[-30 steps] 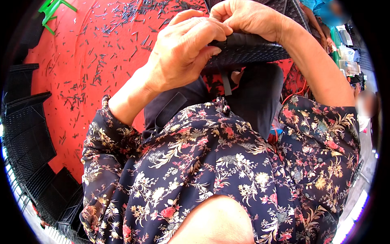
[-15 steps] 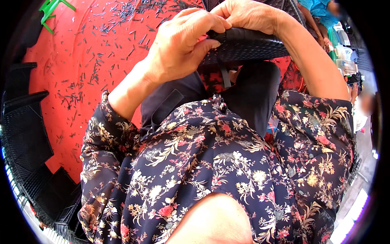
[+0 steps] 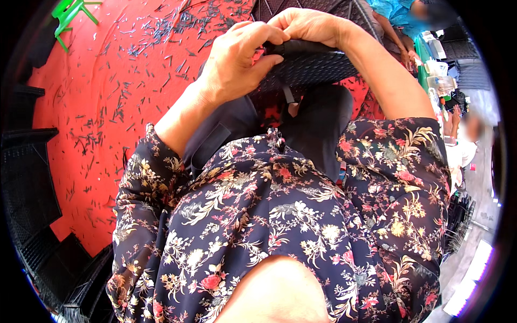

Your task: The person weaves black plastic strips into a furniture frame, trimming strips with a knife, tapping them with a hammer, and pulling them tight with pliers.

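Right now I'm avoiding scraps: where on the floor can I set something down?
The red floor between the black woven furniture and the left sleeve looks barest. Crowded: upper middle with scraps, and around the woven piece under the right hand.

No lettering, label, number or sign can be read anywhere in this work area; any print on the small containers [image 3: 442, 85] at the edge of a green surface [image 3: 421, 60] is too small to make out.
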